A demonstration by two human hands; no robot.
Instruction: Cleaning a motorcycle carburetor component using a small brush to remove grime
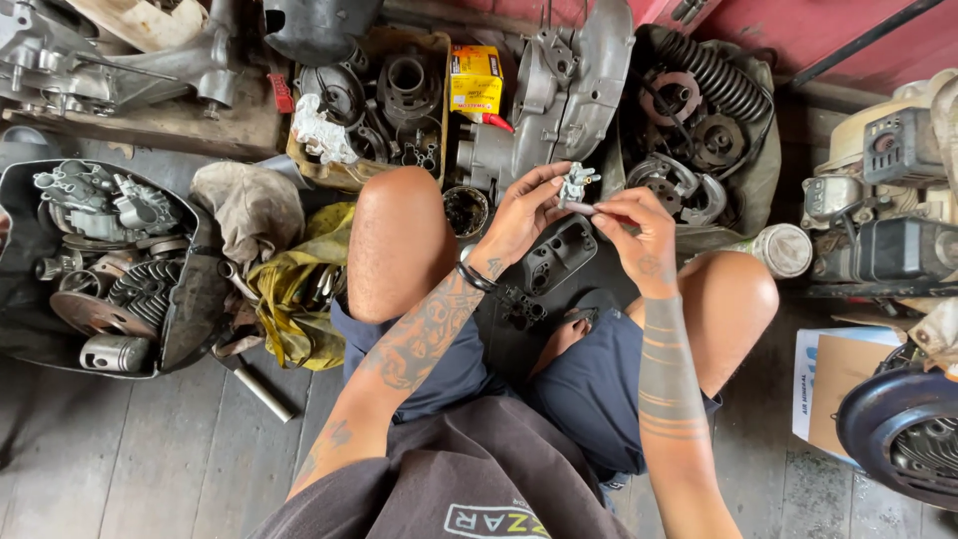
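Seated on the plank floor [150, 469] among engine parts, a person pinched a small grey metal fitting [575, 184] in the left hand [521, 215] above the knees, while the right hand [639, 228] gripped its protruding stem, apparently to steady it.

Engine parts spread across a worn plank floor

A black tub [195, 299] at left holds finned cylinders and a piston [115, 351]. A yellow rag [289, 299] lies beside it. A cardboard tray [435, 60] of dark castings sits by 1 yellow box [475, 78], a grey crankcase [574, 85] and a black spring [711, 75].
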